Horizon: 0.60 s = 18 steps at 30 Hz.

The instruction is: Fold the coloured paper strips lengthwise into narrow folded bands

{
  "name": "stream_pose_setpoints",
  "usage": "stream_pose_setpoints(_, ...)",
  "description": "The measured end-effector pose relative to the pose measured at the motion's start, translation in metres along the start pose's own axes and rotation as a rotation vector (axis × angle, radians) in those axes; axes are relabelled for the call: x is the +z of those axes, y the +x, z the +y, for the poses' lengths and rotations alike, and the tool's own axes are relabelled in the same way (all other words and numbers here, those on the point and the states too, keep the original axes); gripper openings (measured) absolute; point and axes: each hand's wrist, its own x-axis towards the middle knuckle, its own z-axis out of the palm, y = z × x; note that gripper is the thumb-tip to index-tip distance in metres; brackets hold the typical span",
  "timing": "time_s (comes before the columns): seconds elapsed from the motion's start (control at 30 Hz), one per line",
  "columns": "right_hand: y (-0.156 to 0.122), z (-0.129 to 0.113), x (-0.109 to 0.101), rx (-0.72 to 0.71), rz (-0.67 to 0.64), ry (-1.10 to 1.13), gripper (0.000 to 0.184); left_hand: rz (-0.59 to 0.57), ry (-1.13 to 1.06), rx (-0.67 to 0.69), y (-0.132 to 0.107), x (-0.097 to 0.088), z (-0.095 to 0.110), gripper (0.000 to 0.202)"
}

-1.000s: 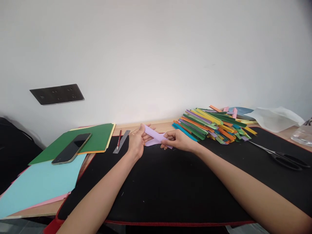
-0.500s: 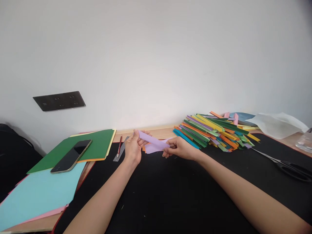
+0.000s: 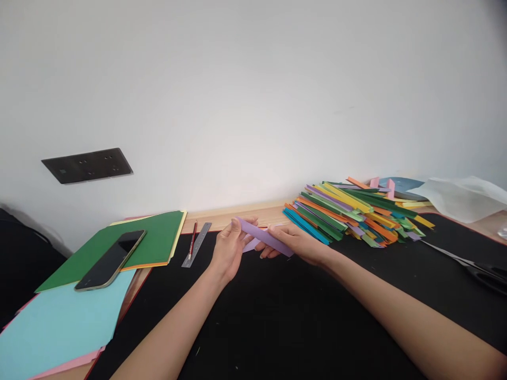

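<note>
A plain white wall [image 3: 253,79] fills the far half of the scene, and below it a black mat [image 3: 277,316] with a red edge covers most of the near table. On the near left lies a large light blue sheet [image 3: 67,322] with a pink sheet showing under its near edge. Farther back a green sheet [image 3: 158,237] rests on yellow and orange ones. On the far right of the mat sits a loose pile of paper strips [image 3: 348,211] in green, orange, yellow, blue and purple, and just right of it lies a crumpled white bag [image 3: 463,198]. A dark socket plate [image 3: 87,165] is set in the wall on the left. A phone [image 3: 111,259] lies face up across the green and blue sheets. Black-handled scissors [image 3: 475,266] lie at the right edge of the mat. A metal ruler [image 3: 197,244] and a red pencil [image 3: 193,239] lie side by side between the green sheet and the hands. At the far middle of the mat, the left hand [image 3: 229,248] pinches the left end of a lilac paper strip [image 3: 263,237] between thumb and fingers. The right hand [image 3: 301,244] is closed on the strip's right end. The strip slants down to the right just above the mat, near the pile, with a paler lilac piece [image 3: 250,245] showing under it.
</note>
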Motion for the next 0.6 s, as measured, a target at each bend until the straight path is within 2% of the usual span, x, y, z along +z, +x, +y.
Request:
stream_pose_setpoints(0.1, -0.002, -0.002, 0.005, 0.012, -0.062, 0.042, 0.048, -0.025, 0.017, 0.003, 0.000, -0.003, -0.001, 0.036)
stream_pose_setpoints(0.23, -0.001, -0.001, 0.004, -0.007, 0.070, -0.044, 0.041, -0.049, 0.075, -0.007, -0.003, 0.001, 0.003, 0.036)
stream_pose_setpoints(0.33, 0.000, 0.003, 0.003, -0.050, 0.161, -0.220, 0.040, -0.090, 0.177, -0.005, -0.008, 0.005, 0.003, 0.034)
stream_pose_setpoints(0.47, 0.001, 0.008, 0.006, -0.133, 0.153, -0.473, 0.037, -0.033, 0.218, -0.002, -0.010, 0.005, -0.001, 0.046)
stream_pose_setpoints(0.6, -0.001, 0.008, 0.010, -0.202, 0.141, -0.568, 0.034, 0.023, 0.207, -0.013, -0.010, 0.001, -0.003, 0.061)
